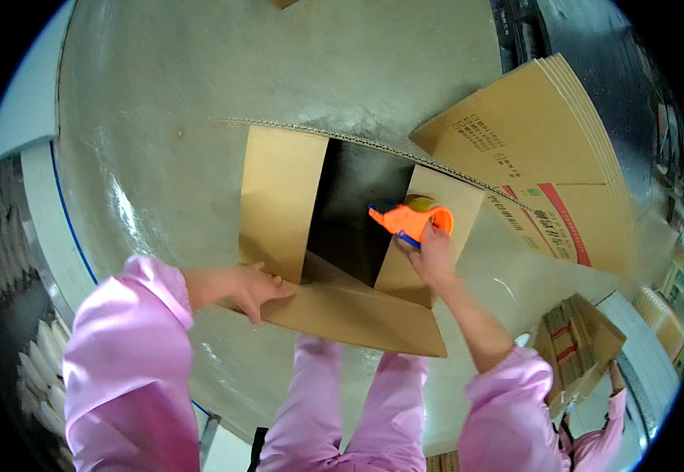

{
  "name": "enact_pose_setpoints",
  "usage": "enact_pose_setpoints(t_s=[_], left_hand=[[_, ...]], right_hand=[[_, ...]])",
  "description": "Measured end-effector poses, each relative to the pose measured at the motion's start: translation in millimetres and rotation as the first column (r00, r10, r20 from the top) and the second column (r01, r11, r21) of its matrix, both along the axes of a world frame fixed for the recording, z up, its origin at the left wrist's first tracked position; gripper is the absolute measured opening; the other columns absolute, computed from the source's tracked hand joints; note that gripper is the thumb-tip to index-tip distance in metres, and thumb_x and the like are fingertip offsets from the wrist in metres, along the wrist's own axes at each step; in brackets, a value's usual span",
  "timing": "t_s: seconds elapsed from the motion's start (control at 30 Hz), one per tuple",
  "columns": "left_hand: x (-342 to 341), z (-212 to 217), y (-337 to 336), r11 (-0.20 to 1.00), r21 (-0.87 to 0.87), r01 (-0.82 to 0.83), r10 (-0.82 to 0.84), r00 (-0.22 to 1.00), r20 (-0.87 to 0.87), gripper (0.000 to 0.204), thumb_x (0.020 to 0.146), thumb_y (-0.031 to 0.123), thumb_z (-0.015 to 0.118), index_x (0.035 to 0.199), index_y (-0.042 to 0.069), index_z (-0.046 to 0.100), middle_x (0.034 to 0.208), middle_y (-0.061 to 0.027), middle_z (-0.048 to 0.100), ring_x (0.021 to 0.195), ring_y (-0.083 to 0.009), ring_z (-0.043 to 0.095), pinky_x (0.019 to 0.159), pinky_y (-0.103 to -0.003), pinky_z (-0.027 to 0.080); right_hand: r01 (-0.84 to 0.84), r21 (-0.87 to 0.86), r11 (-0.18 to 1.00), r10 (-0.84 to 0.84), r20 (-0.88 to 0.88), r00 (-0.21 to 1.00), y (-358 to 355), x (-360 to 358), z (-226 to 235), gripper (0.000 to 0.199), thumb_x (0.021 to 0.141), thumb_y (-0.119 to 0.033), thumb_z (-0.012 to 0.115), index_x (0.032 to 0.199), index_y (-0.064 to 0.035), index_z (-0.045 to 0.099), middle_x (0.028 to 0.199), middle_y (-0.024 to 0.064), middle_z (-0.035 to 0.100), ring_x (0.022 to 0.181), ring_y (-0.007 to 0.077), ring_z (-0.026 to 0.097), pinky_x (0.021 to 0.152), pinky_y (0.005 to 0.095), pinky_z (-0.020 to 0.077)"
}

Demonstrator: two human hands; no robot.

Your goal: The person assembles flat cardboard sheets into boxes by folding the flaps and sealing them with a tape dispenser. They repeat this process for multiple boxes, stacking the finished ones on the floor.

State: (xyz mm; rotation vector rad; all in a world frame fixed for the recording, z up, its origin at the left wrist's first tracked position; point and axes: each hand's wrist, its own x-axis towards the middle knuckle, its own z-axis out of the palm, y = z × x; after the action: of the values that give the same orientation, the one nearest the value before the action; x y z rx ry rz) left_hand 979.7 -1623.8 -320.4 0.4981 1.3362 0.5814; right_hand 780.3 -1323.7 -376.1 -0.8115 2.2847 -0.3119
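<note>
1. The cardboard box (330, 275) is sitting centre stage, just in front of the pink-trousered legs (314, 401), with grey floor (169, 86) showing around it; its dark middle is gaping upward.
2. The right hand (435, 252) is gripping an orange tape dispenser (395, 218), fingers wrapping its handle, and holding it above the box's right flap (405, 271); the left hand (257, 293) is resting on the left end of the near flap (350, 318), fingers loosely spread; whether it is pinching the edge, I cannot tell.
3. On progress: the box is already standing unfolded; the left flap (283, 197) and the right one seem to be lying inward, leaving a gap; the far flap (389, 149) is showing nearly edge-on; no tape is visibly crossing the flaps, so closing and taping are, I judge, remaining undone.
4. Far right, flattened cartons (531, 149) are lying stacked; near right, a co-worker's hand (616, 377) is touching another open box (582, 346).
</note>
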Motion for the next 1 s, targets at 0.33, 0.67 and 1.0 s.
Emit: enact_pose_setpoints(t_s=[0.33,0.67,1.0], left_hand=[[14,25,-32,0.999,-0.031,-0.040,0.028,0.945,-0.326,0.106,0.056,0.041,0.077,0.147,0.019,0.026,0.152,-0.0166,0.020,0.141,-0.0334,0.015,0.113,-0.053,0.012],[24,0,-33,0.992,-0.011,-0.128,0.121,0.961,-0.249,0.094,0.057,0.044,0.075,0.140,0.018,0.039,0.153,-0.0143,0.018,0.141,-0.0410,0.011,0.109,-0.064,0.000],[35,-19,-57,0.931,0.051,-0.362,0.364,0.930,-0.041,0.073,0.057,0.032,0.073,0.126,0.015,0.057,0.116,-0.0093,0.063,0.104,-0.0284,0.060,0.101,-0.052,0.031]], right_hand=[[0.126,-0.395,0.910,-0.170,-0.078,0.982,-157,-97,149,0.031,0.075,-0.019,0.066,0.103,-0.0062,0.058,0.095,0.0159,0.061,0.090,0.0359,0.058,0.077,0.0465,0.0433],[-0.170,-0.463,0.870,0.138,-0.101,0.985,-186,61,-51,0.043,0.077,-0.022,0.067,0.109,0.0029,0.052,0.095,0.0208,0.062,0.092,0.0362,0.059,0.084,0.0427,0.0442],[0.057,-0.577,0.815,-0.122,-0.074,0.990,-136,-95,151,0.039,0.087,-0.034,0.065,0.106,-0.0013,0.059,0.103,0.0103,0.064,0.092,0.0167,0.061,0.076,0.0283,0.0470]])
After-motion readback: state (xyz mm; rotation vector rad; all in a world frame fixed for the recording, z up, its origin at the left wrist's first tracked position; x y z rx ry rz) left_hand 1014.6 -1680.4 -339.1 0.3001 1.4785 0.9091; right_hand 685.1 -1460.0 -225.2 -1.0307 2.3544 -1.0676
